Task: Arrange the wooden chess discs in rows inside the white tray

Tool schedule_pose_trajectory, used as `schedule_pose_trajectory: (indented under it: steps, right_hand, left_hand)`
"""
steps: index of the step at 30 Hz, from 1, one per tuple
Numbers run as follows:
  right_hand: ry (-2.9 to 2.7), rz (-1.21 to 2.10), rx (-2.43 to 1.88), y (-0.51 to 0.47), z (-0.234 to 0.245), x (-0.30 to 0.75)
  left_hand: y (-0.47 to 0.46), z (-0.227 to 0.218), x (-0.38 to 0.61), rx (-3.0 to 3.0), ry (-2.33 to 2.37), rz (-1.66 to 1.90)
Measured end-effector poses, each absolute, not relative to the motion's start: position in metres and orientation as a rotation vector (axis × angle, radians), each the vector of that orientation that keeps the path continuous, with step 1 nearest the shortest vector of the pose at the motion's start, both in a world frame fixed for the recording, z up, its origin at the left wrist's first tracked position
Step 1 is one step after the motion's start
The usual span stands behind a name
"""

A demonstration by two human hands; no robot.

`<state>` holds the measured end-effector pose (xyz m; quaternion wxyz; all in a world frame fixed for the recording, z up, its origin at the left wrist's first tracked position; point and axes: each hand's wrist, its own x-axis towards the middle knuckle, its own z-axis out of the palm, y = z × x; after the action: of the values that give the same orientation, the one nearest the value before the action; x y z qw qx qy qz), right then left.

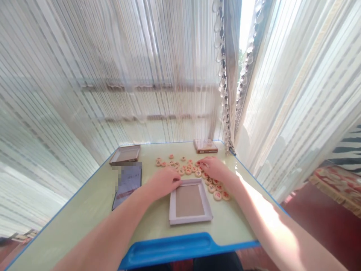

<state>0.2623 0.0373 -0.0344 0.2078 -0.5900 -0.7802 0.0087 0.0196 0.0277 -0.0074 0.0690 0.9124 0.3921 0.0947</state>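
Several round wooden game discs (188,168) with red and dark marks lie scattered across the far middle of a pale green table (84,210). An empty shallow white box tray (189,202) sits in front of them. My left hand (165,181) rests at the tray's far left corner, fingers curled down onto the table beside the discs. My right hand (213,166) lies over the discs at the right, fingers bent onto them. Whether either hand grips a disc is hidden.
A grey box lid (125,154) lies at the far left, a dark tablet or booklet (128,184) before it, and a small brown box (205,145) at the far right. A blue moulded rim (169,249) edges the table near me. Sheer curtains surround the table.
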Motion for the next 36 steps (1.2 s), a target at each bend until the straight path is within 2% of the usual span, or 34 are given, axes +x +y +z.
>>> schedule_pose_trajectory:
  steps: [5, 11, 15, 18, 22, 27, 36]
  right_hand:
    - [-2.127, 0.039, -1.66, 0.037, -0.033, 0.257]
    - [-2.281, 0.04, -1.391, 0.03, -0.038, 0.244]
    - [-2.319, 0.089, -1.363, 0.031, -0.043, 0.239]
    - [-2.286, 0.074, -1.44, 0.031, -0.041, 0.241]
    - [-2.131, 0.005, -1.735, 0.029, -0.03, 0.252]
    - [-1.934, 0.202, -2.081, 0.031, -0.022, 0.272]
    - [-1.931, 0.262, -1.918, 0.026, -0.023, 0.26]
  left_hand:
    - [0.038, -0.007, 0.011, 2.769, 1.192, 0.347]
    - [0.04, -0.006, 0.016, 2.797, 1.431, 0.493]
    - [0.042, -0.009, 0.017, 2.729, 1.569, 0.348]
    - [0.044, -0.01, 0.016, 2.638, 1.647, 0.212]
    - [0.048, -0.009, 0.012, 2.57, 1.635, 0.293]
    - [0.053, -0.012, 0.013, 2.588, 1.576, 0.372]
    - [0.033, 0.001, 0.018, 2.705, 1.507, 0.421]
